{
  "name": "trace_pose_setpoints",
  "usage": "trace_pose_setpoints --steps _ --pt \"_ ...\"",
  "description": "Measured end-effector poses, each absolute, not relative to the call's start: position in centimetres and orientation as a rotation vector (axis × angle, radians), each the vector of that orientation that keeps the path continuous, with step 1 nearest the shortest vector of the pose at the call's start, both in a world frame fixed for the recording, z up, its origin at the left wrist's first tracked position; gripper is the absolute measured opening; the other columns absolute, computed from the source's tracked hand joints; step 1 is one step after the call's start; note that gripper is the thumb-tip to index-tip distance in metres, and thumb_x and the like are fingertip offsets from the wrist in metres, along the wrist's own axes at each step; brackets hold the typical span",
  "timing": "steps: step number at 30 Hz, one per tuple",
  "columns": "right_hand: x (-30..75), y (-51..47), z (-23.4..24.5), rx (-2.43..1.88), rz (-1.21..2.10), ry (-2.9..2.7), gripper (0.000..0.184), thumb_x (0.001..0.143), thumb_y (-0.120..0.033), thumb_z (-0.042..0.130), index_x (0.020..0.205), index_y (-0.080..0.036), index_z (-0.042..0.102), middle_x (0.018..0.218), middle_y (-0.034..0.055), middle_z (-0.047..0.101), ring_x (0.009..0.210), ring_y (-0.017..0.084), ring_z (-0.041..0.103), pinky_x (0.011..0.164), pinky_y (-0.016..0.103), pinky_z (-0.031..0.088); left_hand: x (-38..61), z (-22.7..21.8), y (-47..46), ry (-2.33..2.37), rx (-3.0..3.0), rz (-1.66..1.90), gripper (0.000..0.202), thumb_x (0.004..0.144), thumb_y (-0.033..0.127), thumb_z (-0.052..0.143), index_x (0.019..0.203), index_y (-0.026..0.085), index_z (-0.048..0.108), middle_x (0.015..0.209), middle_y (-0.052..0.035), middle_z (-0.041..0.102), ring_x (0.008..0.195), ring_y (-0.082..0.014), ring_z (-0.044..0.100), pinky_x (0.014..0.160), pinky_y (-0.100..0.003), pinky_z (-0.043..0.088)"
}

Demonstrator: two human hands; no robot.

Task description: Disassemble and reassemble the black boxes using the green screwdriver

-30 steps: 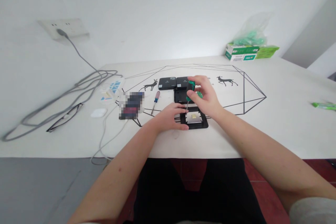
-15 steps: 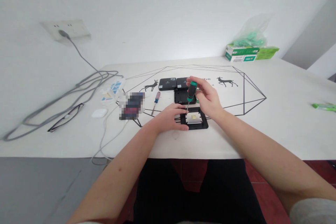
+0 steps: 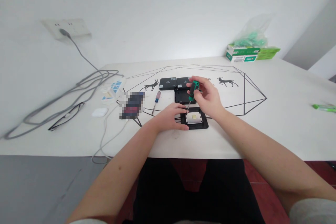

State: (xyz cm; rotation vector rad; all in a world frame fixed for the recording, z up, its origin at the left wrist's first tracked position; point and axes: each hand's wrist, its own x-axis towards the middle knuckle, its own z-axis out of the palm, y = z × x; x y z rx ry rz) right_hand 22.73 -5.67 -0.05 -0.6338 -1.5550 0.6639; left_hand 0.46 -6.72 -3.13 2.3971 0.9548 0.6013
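In my right hand (image 3: pixel 208 98) is a screwdriver with a green-and-black handle (image 3: pixel 193 89). Its shaft slants down to the upper left corner of a silver plate (image 3: pixel 191 120) with a small pale yellow square on it. The plate lies inside an open black plastic casing (image 3: pixel 205 125) on the table. My left hand (image 3: pixel 170 117) holds the casing by its left side, thumb near the front and fingers near the back; the fingertips hide part of that corner. Whether the tip sits in a screw is too small to tell.
Behind the casing are an empty black shell (image 3: pixel 181 97) and two closed black boxes (image 3: pixel 168 83). A second screwdriver (image 3: pixel 156 100), a blurred-out phone (image 3: pixel 132 105), a white case (image 3: pixel 99 112), glasses (image 3: pixel 67 116) and cables lie leftward. Green boxes (image 3: pixel 243 51) stand back right.
The screwdriver handle has tilted slightly to the right, and my right hand's fingers have shifted around it. My left hand and the casing stay in place.
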Motion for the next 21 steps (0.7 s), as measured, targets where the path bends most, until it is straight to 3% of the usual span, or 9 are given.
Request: trace_pose_setpoints --steps 3,5,10,17,21 --pt "22.8 -5.8 0.2 -0.667 0.648 -1.558 0.037 0.093 -0.024 0.059 0.130 -0.029 0.064 0.133 0.0083 0.070 0.117 0.026 0.076 0.085 0.042 0.072 0.8 -3.2 -6.4 0.904 2.436 0.675 0.034 0.092 0.043 0.081 0.118 0.022 0.081 0.136 -0.0146 0.069 0.131 -0.0315 0.064 0.119 -0.051 0.048" --pt "22.9 -5.7 0.3 -0.702 0.625 -1.544 0.036 0.094 -0.024 0.059 0.129 -0.029 0.065 0.132 0.0084 0.071 0.112 0.026 0.078 0.078 0.040 0.072 1.3 -3.2 -6.1 0.886 2.470 0.733 0.020 0.098 0.033 0.071 0.110 0.022 0.082 0.128 -0.0128 0.071 0.123 -0.0278 0.067 0.115 -0.047 0.051" --pt "22.9 -5.6 0.0 -0.670 0.591 -1.503 0.035 0.097 -0.026 0.061 0.132 -0.031 0.064 0.130 0.0076 0.071 0.110 0.026 0.078 0.074 0.040 0.074 2.3 -3.1 -5.7 0.888 2.493 0.799 0.014 0.098 0.026 0.067 0.093 0.021 0.079 0.113 -0.0085 0.072 0.108 -0.0233 0.070 0.103 -0.039 0.056" --pt "23.5 -5.3 0.2 -0.611 0.421 -1.455 0.037 0.102 -0.034 0.061 0.138 -0.034 0.059 0.133 0.0091 0.068 0.110 0.025 0.077 0.075 0.038 0.073 1.1 -2.9 -4.3 1.224 2.463 0.911 0.011 0.097 0.027 0.071 0.088 0.021 0.074 0.096 -0.0052 0.073 0.100 -0.0247 0.067 0.099 -0.041 0.053" --pt "24.1 -4.6 -0.1 -0.627 0.377 -1.442 0.036 0.101 -0.032 0.061 0.137 -0.032 0.059 0.129 0.0091 0.070 0.104 0.023 0.078 0.072 0.035 0.073 0.0 -3.2 -3.1 1.615 2.435 0.856 0.013 0.098 0.025 0.067 0.092 0.020 0.077 0.100 -0.0078 0.073 0.105 -0.0285 0.065 0.105 -0.047 0.050"
